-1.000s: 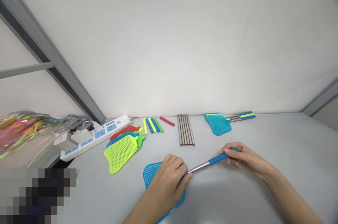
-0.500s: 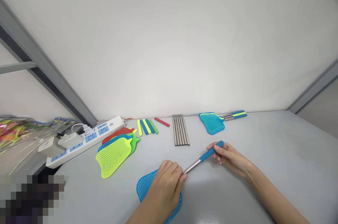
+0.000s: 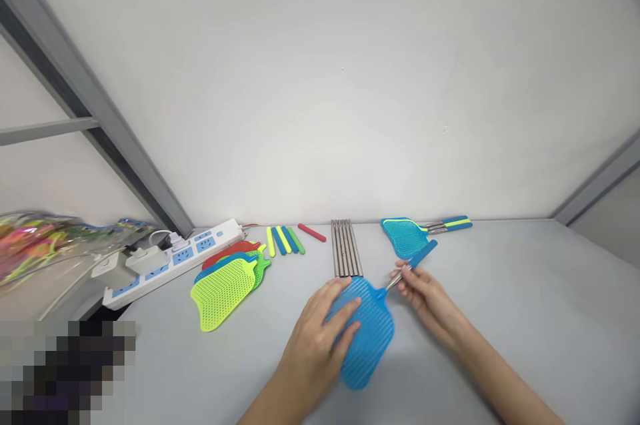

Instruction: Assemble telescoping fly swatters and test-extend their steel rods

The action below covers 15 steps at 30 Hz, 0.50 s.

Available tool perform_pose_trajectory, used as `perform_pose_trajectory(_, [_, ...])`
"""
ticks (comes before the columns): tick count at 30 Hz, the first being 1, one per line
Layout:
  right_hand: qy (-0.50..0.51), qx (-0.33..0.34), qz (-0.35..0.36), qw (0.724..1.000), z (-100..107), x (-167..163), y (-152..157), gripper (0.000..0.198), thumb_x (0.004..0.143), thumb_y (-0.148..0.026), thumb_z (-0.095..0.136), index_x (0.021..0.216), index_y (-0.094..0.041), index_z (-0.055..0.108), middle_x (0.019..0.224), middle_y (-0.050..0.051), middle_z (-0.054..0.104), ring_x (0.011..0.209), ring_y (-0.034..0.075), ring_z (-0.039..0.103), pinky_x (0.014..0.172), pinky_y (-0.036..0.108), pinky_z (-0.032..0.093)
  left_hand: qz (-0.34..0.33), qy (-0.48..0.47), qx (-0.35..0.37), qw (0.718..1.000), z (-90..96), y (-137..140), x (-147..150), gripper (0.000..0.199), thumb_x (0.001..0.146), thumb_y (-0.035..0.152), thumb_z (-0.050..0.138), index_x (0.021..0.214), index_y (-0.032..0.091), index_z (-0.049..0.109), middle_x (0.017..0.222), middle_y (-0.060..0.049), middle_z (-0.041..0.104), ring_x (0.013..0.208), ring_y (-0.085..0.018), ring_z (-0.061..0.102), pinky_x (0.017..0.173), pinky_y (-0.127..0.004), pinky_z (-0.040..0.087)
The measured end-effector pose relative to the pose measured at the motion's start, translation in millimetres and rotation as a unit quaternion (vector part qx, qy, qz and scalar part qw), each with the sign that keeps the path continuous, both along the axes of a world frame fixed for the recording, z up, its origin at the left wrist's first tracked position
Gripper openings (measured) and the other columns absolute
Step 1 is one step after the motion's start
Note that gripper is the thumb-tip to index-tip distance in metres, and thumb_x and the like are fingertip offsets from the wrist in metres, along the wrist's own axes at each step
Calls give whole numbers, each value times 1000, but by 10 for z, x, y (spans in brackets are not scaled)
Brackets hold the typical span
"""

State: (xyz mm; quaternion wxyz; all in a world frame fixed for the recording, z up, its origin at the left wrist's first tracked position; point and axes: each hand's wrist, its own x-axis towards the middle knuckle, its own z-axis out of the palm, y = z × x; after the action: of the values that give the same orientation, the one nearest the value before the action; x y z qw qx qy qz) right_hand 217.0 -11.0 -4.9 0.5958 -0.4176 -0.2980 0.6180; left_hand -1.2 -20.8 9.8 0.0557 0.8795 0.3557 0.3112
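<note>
A blue fly swatter [image 3: 373, 338] is between my two hands, its mesh head toward me and its handle pointing away to the right. My left hand [image 3: 320, 335] holds the left side of the head, thumb and fingers spread over the mesh. On the metal shaft, near the blue grip [image 3: 424, 253], the fingers of my right hand [image 3: 417, 288] are closed. Just beyond the head lies a row of metal tubes [image 3: 346, 248], their near ends close to its upper edge. Swatters with blue mesh heads [image 3: 403, 238] lie stacked behind the grip.
Loose coloured swatter heads [image 3: 223, 298] overlap at the left. Several coloured grips [image 3: 284, 240] and a red grip [image 3: 312, 233] lie near the wall. A white power strip [image 3: 233, 231] with plugged-in adapters runs along the left edge, beside bagged colourful items [image 3: 45, 238].
The swatter has moved up and right, and its head shows more fully. My left hand has shifted from its neck onto the mesh; my right hand now grips the shaft below the blue grip.
</note>
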Motion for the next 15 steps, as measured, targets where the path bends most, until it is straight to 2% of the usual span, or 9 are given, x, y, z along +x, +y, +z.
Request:
perform_pose_trajectory(2, [3, -4, -108, 994, -42, 238, 101, 21, 68, -24, 63, 87, -15, 59, 79, 3, 58, 58, 8, 50, 57, 18, 47, -2, -16, 10, 1000, 18, -13, -10, 34, 79, 15, 44, 112, 24, 46, 125, -6, 38, 117, -20, 33, 94, -39, 35])
perform_pose_trajectory(6, [-1, 10, -238, 971, -180, 792, 240, 10, 71, -23, 58, 79, -17, 58, 70, 0, 55, 54, 6, 50, 53, 14, 47, -29, -12, -54, 998, 50, -95, 15, 29, 80, 16, 41, 107, 23, 50, 121, -8, 42, 112, -20, 39, 90, -37, 39])
perform_pose_trajectory(9, [-19, 8, -319, 947, -280, 1135, 289, 5, 77, -21, 52, 77, -17, 55, 70, 0, 54, 55, 6, 50, 54, 15, 47, -82, 3, -104, 991, -40, -168, 79, 27, 80, 16, 39, 102, 22, 53, 116, -8, 47, 108, -19, 43, 88, -36, 41])
perform_pose_trajectory(11, [-36, -6, -348, 937, -321, 1287, 342, 8, 79, -21, 48, 80, -17, 55, 73, 1, 55, 58, 7, 52, 57, 18, 48, -125, 23, -123, 984, -160, -205, 133, 26, 78, 14, 41, 99, 22, 54, 114, -8, 48, 106, -19, 44, 87, -34, 41])
perform_pose_trajectory(15, [-72, -46, -353, 932, -303, 1442, 586, 27, 82, -27, 45, 106, -16, 49, 105, 8, 52, 86, 17, 53, 71, 36, 46, -179, 69, -124, 974, -360, -228, 202, 25, 71, 18, 51, 96, 21, 55, 107, -9, 52, 98, -22, 48, 81, -38, 42])
